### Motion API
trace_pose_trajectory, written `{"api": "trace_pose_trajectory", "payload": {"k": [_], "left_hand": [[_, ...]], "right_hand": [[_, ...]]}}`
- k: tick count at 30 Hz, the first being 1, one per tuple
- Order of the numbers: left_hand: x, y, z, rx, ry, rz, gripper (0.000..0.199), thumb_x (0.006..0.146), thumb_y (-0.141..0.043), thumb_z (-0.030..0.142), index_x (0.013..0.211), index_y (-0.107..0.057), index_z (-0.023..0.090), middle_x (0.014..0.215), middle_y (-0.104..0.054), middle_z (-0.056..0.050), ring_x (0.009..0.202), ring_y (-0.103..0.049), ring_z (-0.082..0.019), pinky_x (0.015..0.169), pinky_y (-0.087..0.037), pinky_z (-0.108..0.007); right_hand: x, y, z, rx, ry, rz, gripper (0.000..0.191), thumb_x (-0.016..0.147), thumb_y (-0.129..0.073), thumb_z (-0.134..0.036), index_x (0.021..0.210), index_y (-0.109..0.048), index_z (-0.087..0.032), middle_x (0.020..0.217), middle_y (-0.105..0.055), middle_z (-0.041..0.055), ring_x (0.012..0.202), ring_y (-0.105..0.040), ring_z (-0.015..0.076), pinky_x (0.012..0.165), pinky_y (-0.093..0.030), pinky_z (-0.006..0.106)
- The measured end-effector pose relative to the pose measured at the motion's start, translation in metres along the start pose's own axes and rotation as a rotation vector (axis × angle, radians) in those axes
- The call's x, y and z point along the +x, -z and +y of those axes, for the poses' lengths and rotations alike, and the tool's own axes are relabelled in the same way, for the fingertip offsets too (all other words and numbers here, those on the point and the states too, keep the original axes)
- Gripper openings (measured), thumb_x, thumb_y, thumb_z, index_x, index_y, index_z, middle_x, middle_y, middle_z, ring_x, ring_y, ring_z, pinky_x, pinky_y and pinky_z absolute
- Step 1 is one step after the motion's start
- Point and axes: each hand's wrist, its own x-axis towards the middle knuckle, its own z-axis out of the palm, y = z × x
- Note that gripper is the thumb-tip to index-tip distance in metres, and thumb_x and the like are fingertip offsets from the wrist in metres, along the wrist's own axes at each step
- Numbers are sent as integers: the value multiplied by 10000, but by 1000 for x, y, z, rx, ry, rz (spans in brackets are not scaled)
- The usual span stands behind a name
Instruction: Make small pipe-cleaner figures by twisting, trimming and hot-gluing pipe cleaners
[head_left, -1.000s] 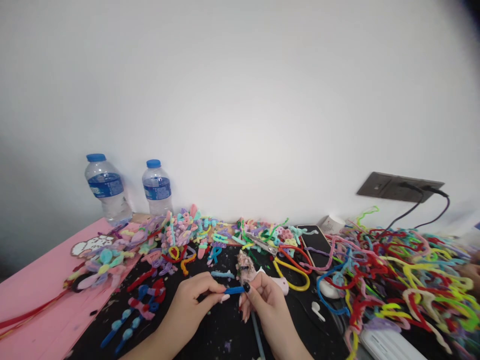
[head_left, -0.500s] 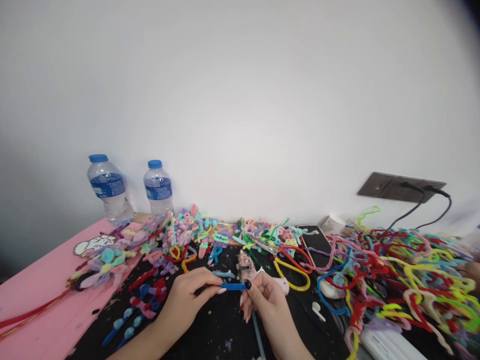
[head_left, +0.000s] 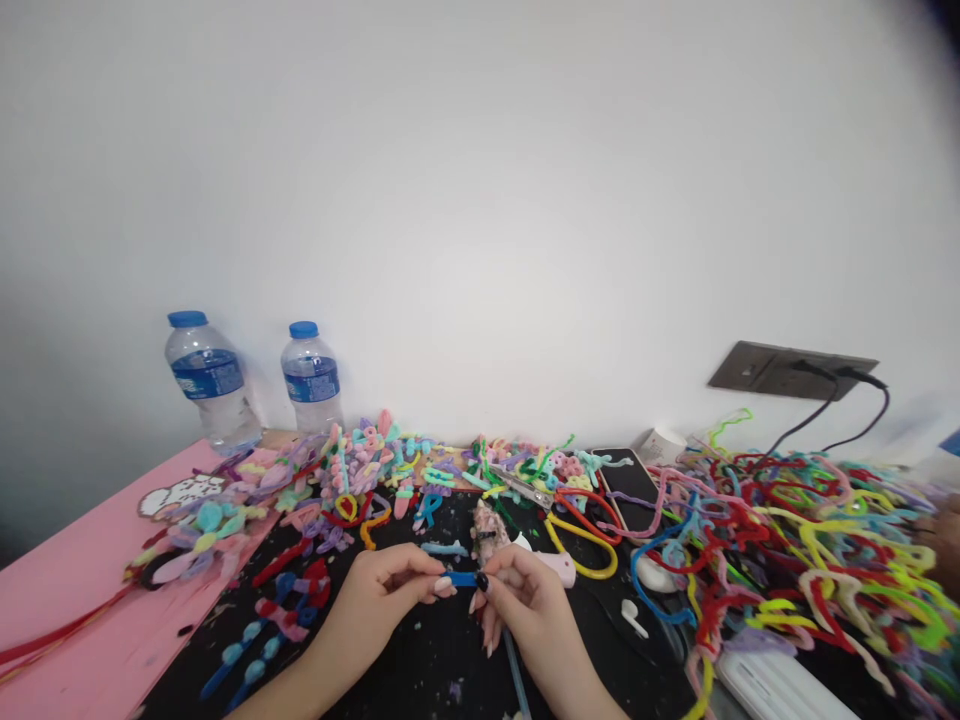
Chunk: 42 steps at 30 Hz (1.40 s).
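A short blue pipe cleaner (head_left: 463, 579) is stretched level between my two hands over the black mat. Thumb and fingers of my left hand (head_left: 397, 590) pinch its left end. On the other end, my right hand (head_left: 517, 600) grips with thumb and index finger, its other fingers curled below. A thin grey-blue stick (head_left: 515, 675) runs down from under my right hand; whether it is held there I cannot tell. Just behind my hands lie a light-blue pipe cleaner piece (head_left: 444, 549) and a hot glue gun (head_left: 555, 568), partly hidden by my right hand.
Scissors with red and yellow handles (head_left: 585, 555) lie behind my right hand. A tangle of coloured pipe cleaners (head_left: 795, 540) covers the right side, beside a phone (head_left: 636, 490) and a white earbud (head_left: 634, 617). Two water bottles (head_left: 214, 385) stand against the wall at left.
My hands have drawn closer together, so less of the blue pipe cleaner shows between them. My right hand has shifted slightly left. The view has turned slightly.
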Motion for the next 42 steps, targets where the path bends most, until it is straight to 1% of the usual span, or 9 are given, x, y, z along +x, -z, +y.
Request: {"api": "trace_pose_trajectory", "payload": {"k": [4, 7, 9, 13, 16, 22, 27, 36, 42], "left_hand": [[0, -5, 0, -95, 49, -64, 96, 705, -640, 199, 630, -667, 146, 655, -703, -22, 612, -641, -150, 584, -497, -210], [-2, -6, 0, -22, 26, -105, 85, 727, -622, 195, 707, -692, 150, 713, -713, -34, 659, -652, -162, 607, -506, -222], [-4, -5, 2, 123, -50, -106, 108, 747, -613, 191, 797, -706, 169, 791, -722, -39, 726, -659, -171, 665, -508, -234], [-9, -1, 4, 410, -310, -131, 168, 815, -556, 184, 886, -704, 215, 860, -709, -31, 793, -641, -157, 740, -482, -230], [-10, 1, 5, 496, -382, -147, 179, 837, -534, 181, 904, -695, 222, 845, -693, -29, 780, -626, -150, 717, -472, -219], [-8, 0, 4, 538, -340, -195, 177, 857, -511, 194, 830, -684, 220, 793, -673, -15, 751, -610, -149, 681, -450, -215], [-7, 0, 4, 489, -319, -170, 197, 869, -482, 175, 777, -654, 201, 778, -652, -13, 748, -598, -140, 687, -430, -205], [-7, 5, 5, 544, -366, -188, 238, 888, -428, 180, 723, -599, 185, 744, -617, -11, 712, -567, -135, 644, -390, -209], [-5, 5, 7, 480, -307, -159, 222, 866, -463, 197, 679, -582, 179, 702, -603, 0, 676, -560, -132, 624, -386, -205]], "right_hand": [[-1, -1, 3, -8, -25, -10, 384, 660, -681, -487, 786, -576, -140, 552, -605, -7, 362, -522, 87, 377, -427, 198], [-4, -2, 4, -59, -7, -11, 330, 687, -669, -452, 763, -608, -136, 482, -565, -21, 377, -523, 99, 410, -434, 208], [-6, -1, 5, -118, 34, -18, 284, 722, -645, -420, 756, -624, -138, 462, -545, -24, 400, -528, 105, 439, -440, 213], [-10, 1, 4, -310, 166, -25, 224, 774, -599, -358, 753, -650, -141, 526, -571, 2, 464, -557, 125, 481, -448, 226], [-12, 2, 3, -410, 238, -28, 211, 799, -572, -333, 743, -660, -150, 573, -597, 20, 501, -575, 137, 502, -453, 232], [-12, 2, -1, -482, 281, -37, 180, 812, -562, -280, 720, -669, -169, 585, -613, 26, 528, -585, 148, 542, -452, 245], [-10, 5, -3, -518, 277, -36, 154, 812, -559, -242, 741, -675, -170, 552, -603, 12, 513, -572, 144, 540, -441, 243], [-6, 11, -3, -549, 213, -42, 157, 812, -566, -242, 691, -640, -176, 560, -595, 5, 516, -569, 138, 522, -427, 235], [-4, 13, -4, -534, 164, 8, 168, 740, -648, -268, 609, -596, -176, 497, -548, -13, 454, -532, 131, 454, -384, 227]]}}
